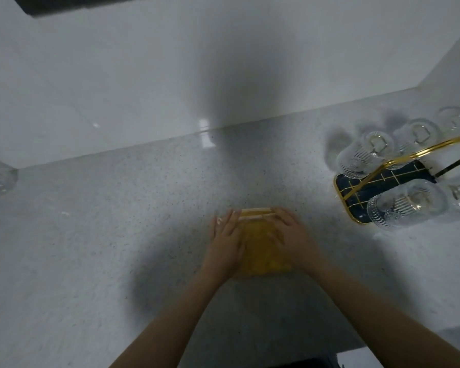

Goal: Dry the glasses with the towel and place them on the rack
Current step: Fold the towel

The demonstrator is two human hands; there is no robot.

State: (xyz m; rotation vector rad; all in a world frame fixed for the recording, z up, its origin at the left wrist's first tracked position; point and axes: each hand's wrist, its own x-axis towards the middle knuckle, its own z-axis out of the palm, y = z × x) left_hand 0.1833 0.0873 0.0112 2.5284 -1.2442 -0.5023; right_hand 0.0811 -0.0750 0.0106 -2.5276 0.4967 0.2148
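A: Starting left, there's 1 clear glass object sitting at the counter's far edge, too blurry to call. What are the hands doing?

B: The left hand and right hand are pressing flat on the folded yellow cloth towel, fingers straight and close together.

A: Glasses?

B: 5 ribbed clear glasses are already hanging on the gold wire rack with its dark tray. I'm guessing we're wrapping up, with maybe that left one needing a grab next.

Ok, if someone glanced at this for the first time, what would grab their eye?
Probably the yellow towel, folded on the speckled countertop in the middle, with the left hand and right hand resting flat on either side of it. Next, the gold-wire rack at the right, ringed with upturned ribbed glass mugs.
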